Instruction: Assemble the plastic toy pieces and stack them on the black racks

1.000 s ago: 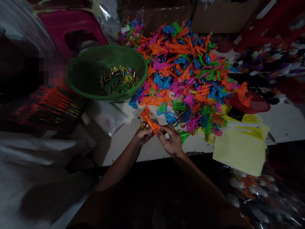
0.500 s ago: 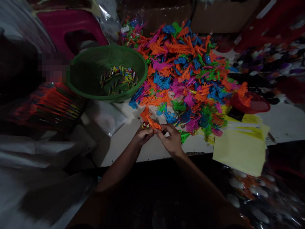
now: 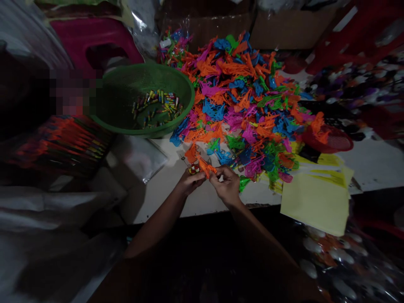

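A: ok so what's that thing in the hands? kinda dark in here

B: it's a narrow, bright orange plastic piece (image 3: 206,167), long and thin, slanting down toward the right fingertips. looks moulded, with a few ridges, but the fine detail's too small to make out. there's also a flat orange plastic bit (image 3: 191,153) just past it, and honestly I can't tell if that's the same piece or another one.

A: where's it being held?

B: just above the white tabletop (image 3: 202,206), near the front edge, between the green plastic basket (image 3: 115,103) and the big heap of multicoloured plastic pieces (image 3: 217,90).

A: and the hands?

B: close together, both pinched on the orange piece. left hand (image 3: 191,182) comes in from below with its thumb lying along the top. some tiny red, white and yellow bits (image 3: 194,169) sit right at its fingers, can't say if they're gripped too.

A: right one?

B: right hand (image 3: 227,185) has its thumb and index finger meeting on the lower end, bent so a little gap shows between them. wrist's angled inward. both forearms reach up from the bottom of the view and converge at the piece.
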A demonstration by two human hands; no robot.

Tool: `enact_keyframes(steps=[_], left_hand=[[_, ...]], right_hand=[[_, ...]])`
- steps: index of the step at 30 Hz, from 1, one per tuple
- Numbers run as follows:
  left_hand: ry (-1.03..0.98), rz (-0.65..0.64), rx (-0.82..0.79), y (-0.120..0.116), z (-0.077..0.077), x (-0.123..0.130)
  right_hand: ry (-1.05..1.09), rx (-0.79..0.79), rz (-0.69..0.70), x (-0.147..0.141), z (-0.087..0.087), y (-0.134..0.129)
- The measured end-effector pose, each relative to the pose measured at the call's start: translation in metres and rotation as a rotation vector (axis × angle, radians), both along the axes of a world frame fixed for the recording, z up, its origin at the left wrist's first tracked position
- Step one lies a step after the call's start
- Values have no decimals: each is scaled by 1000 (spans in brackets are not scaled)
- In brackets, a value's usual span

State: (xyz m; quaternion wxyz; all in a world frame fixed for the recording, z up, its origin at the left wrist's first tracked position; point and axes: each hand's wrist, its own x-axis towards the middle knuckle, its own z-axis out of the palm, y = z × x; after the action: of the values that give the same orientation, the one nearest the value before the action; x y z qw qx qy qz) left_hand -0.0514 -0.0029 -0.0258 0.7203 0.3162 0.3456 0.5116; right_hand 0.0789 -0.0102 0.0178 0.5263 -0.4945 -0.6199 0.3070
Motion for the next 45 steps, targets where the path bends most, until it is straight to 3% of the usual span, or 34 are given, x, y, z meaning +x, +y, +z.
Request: enact_keyframes(steps=[4, 9, 11, 14, 18, 21, 24, 32, 38, 45], left_hand=[[-29, 52, -2, 3, 1, -3], [1, 30, 33, 4, -2, -5], [72, 22, 60, 3, -3, -3], [140, 101, 56, 3, -5, 2], [161, 223, -4, 4, -3, 8], [247, 201, -5, 3, -1, 9], [290, 182, 13, 3, -1, 8], [195, 126, 7, 3, 3, 5], [146, 104, -8, 2, 9, 4], [246, 113, 34, -1, 0, 7]], right_hand=[[150, -273, 194, 6, -2, 7], [429, -803, 388, 12, -9, 11], [459, -887, 454, 11, -11, 10], [450, -841, 455, 11, -9, 9], [447, -786, 293, 16, -2, 16], [539, -673, 110, 18, 1, 23], [425, -527, 24, 13, -5, 25], [194, -308, -40, -9, -15, 18], [167, -295, 4, -12, -16, 19], [234, -347, 38, -16, -26, 15]])
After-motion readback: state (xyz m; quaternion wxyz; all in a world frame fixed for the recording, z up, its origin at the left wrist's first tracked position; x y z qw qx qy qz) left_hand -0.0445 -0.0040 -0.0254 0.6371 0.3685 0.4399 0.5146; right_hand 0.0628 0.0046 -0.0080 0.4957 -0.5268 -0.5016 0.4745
